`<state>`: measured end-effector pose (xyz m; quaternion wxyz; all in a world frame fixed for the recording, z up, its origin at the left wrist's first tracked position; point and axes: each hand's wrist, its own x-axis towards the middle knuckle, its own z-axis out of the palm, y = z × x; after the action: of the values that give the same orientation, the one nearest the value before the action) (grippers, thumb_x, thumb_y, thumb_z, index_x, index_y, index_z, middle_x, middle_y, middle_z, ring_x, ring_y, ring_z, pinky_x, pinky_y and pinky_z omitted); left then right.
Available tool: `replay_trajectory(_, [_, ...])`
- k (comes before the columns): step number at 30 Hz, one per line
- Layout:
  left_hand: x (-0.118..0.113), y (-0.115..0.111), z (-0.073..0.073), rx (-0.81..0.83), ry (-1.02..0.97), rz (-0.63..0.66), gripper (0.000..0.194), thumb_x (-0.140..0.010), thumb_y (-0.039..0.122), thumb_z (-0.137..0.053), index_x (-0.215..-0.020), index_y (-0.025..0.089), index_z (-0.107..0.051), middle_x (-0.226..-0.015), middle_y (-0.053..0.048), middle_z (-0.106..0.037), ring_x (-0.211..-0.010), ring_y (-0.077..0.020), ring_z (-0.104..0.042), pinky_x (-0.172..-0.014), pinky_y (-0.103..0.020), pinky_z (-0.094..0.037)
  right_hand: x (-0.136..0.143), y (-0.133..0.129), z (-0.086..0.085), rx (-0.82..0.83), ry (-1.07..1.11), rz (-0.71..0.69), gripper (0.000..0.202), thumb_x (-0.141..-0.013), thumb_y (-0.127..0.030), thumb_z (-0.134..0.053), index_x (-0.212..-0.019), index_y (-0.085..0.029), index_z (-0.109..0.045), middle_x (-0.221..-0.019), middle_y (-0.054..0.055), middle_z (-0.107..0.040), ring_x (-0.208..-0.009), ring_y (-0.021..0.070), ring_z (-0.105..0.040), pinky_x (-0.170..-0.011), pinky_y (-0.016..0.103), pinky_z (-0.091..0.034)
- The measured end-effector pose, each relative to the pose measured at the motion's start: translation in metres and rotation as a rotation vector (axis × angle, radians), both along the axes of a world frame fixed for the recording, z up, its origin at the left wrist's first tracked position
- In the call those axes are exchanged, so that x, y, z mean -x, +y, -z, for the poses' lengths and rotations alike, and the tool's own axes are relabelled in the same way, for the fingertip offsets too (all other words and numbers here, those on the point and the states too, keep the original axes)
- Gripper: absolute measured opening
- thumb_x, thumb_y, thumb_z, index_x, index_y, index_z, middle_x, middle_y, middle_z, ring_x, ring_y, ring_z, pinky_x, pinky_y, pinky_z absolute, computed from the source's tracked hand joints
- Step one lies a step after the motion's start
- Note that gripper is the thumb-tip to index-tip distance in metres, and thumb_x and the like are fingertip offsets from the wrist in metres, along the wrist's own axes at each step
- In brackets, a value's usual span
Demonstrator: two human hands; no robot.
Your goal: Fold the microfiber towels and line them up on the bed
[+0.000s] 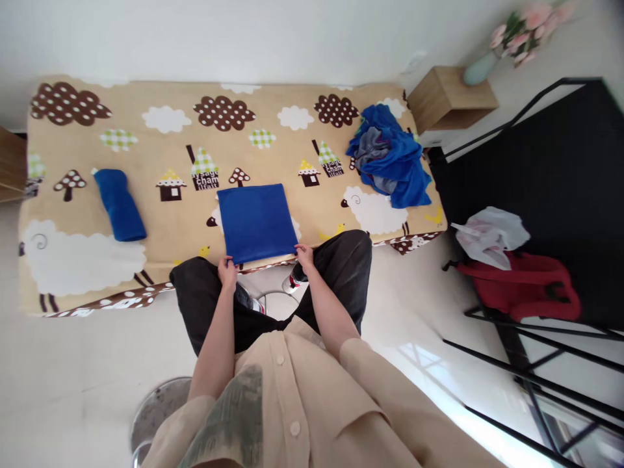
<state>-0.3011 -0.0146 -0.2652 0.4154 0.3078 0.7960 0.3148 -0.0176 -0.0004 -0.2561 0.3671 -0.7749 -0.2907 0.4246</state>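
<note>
A blue cloth (pixel 257 221), folded into a flat square, lies near the front edge of the bed-like surface in front of me. My left hand (pixel 227 272) pinches its near left corner. At the near right corner, the fingers of my right hand (pixel 305 257) are closed on the same cloth. Off to the left rests a rolled blue cloth (pixel 119 205). A crumpled heap of blue and grey cloths (pixel 390 156) lies at the right end.
A patterned sheet (pixel 273 156) covers the low surface against the wall. On the right stand a wooden box shelf (pixel 453 97) with a flower vase (pixel 480 68), a black-framed rack (pixel 541 195), a red bag (pixel 526 286) and a white plastic bag (pixel 492 237). A round stool (pixel 158 409) is behind me.
</note>
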Motion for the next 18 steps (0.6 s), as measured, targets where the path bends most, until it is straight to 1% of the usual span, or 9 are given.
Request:
replay_trajectory(3, [-0.001,0.002,0.004,0.003,-0.05,-0.014,0.035,-0.084,0.022,-0.047,-0.109,0.015,-0.071,-0.082,-0.007,-0.068,-0.07,-0.0169,-0.068,-0.065,-0.027,-0.055,0.0,0.005,0.0,0.055,0.006,0.015,0.033,-0.076,-0.033,-0.055,-0.094,-0.017,-0.077,-0.066,-0.002,-0.066,-0.059,0.0146,-0.059,-0.064,0.025,-0.051])
replay_trajectory(6, [-0.001,0.002,0.007,-0.004,-0.06,-0.029,0.044,-0.075,0.021,-0.058,-0.117,0.015,-0.072,-0.08,-0.005,-0.069,-0.07,-0.0168,-0.067,-0.07,-0.028,-0.056,0.001,0.007,-0.003,0.078,0.017,0.008,0.04,-0.073,-0.028,-0.056,-0.104,-0.014,-0.078,-0.069,-0.002,-0.069,-0.061,0.0144,-0.059,-0.065,0.025,-0.051])
replay_trajectory(8, [0.0,0.001,0.01,-0.028,-0.052,-0.018,0.053,-0.069,0.016,-0.063,-0.121,0.016,-0.071,-0.083,-0.005,-0.07,-0.076,-0.0171,-0.068,-0.076,-0.028,-0.056,0.002,0.006,-0.006,0.048,0.0,-0.043,0.043,-0.07,-0.022,-0.06,-0.109,-0.014,-0.077,-0.076,-0.001,-0.072,-0.066,0.0142,-0.061,-0.071,0.025,-0.053])
replay_trajectory(10, [0.0,0.001,0.012,-0.061,-0.024,0.004,0.056,-0.067,0.012,-0.065,-0.122,0.016,-0.071,-0.086,-0.006,-0.071,-0.081,-0.0177,-0.069,-0.082,-0.029,-0.056,0.003,0.004,-0.008,-0.006,-0.057,-0.115,0.044,-0.066,-0.016,-0.064,-0.109,-0.014,-0.076,-0.082,0.001,-0.074,-0.072,0.0146,-0.063,-0.078,0.025,-0.054])
replay_trajectory(12, [0.0,0.001,0.013,-0.086,0.013,0.023,0.05,-0.069,0.013,-0.066,-0.119,0.014,-0.072,-0.085,-0.006,-0.07,-0.08,-0.0182,-0.068,-0.083,-0.03,-0.056,0.003,0.002,-0.01,-0.041,-0.136,-0.16,0.04,-0.066,-0.011,-0.064,-0.104,-0.014,-0.077,-0.085,0.003,-0.075,-0.076,0.0154,-0.065,-0.084,0.026,-0.054])
replay_trajectory(15, [0.001,0.004,0.012,-0.105,0.054,0.037,0.036,-0.075,0.018,-0.067,-0.11,0.012,-0.073,-0.086,-0.007,-0.069,-0.078,-0.0182,-0.067,-0.084,-0.032,-0.056,0.001,0.002,-0.009,-0.027,-0.24,-0.147,0.03,-0.071,-0.009,-0.06,-0.095,-0.015,-0.076,-0.088,0.004,-0.075,-0.083,0.0169,-0.066,-0.093,0.028,-0.053])
replay_trajectory(16, [0.002,0.006,0.011,-0.109,0.062,0.038,0.032,-0.077,0.019,-0.067,-0.107,0.012,-0.073,-0.09,-0.008,-0.069,-0.08,-0.0182,-0.067,-0.086,-0.032,-0.056,0.0,0.004,-0.008,-0.024,-0.27,-0.143,0.028,-0.072,-0.009,-0.06,-0.094,-0.015,-0.076,-0.091,0.005,-0.074,-0.087,0.0175,-0.066,-0.095,0.028,-0.052])
replay_trajectory(18, [0.003,0.01,0.008,-0.128,0.099,0.026,0.026,-0.077,0.02,-0.07,-0.102,0.013,-0.074,-0.105,-0.011,-0.067,-0.09,-0.0185,-0.067,-0.092,-0.032,-0.055,-0.002,0.009,-0.006,-0.043,-0.324,-0.135,0.025,-0.073,-0.01,-0.062,-0.092,-0.016,-0.076,-0.102,0.007,-0.072,-0.097,0.0185,-0.066,-0.1,0.029,-0.051])
